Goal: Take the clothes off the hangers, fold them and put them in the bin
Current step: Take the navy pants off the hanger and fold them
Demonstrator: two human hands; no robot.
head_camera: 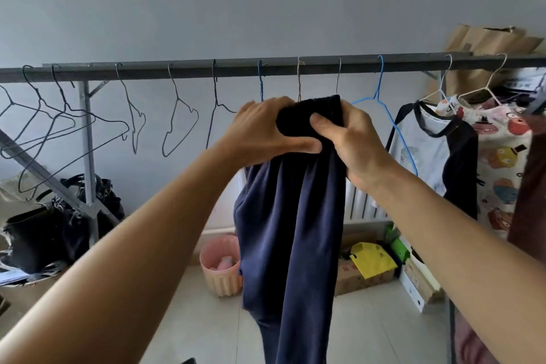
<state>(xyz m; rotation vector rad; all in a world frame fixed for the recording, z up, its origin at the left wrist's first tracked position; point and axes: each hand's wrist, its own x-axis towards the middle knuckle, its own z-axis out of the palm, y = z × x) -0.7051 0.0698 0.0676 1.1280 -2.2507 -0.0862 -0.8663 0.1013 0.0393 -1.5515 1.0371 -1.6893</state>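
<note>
Navy blue trousers (291, 230) hang from a wire hanger (299, 80) on the grey rail (189, 69). My left hand (263, 134) grips the dark waistband from the left, thumb underneath. My right hand (351, 139) grips the waistband from the right, thumb across its front. The hanger's lower part is hidden behind the waistband and my hands. Further right hang a white shirt with dark sleeves (428, 151) and a patterned garment (502, 162). A pink ribbed bin (220, 278) stands on the floor below.
Several bare wire hangers (177, 118) hang on the rail to the left, and a blue hanger (381, 100) just right of the trousers. Dark bags (59, 224) lie at the left. Cardboard boxes and a yellow packet (372, 260) sit on the floor at the right.
</note>
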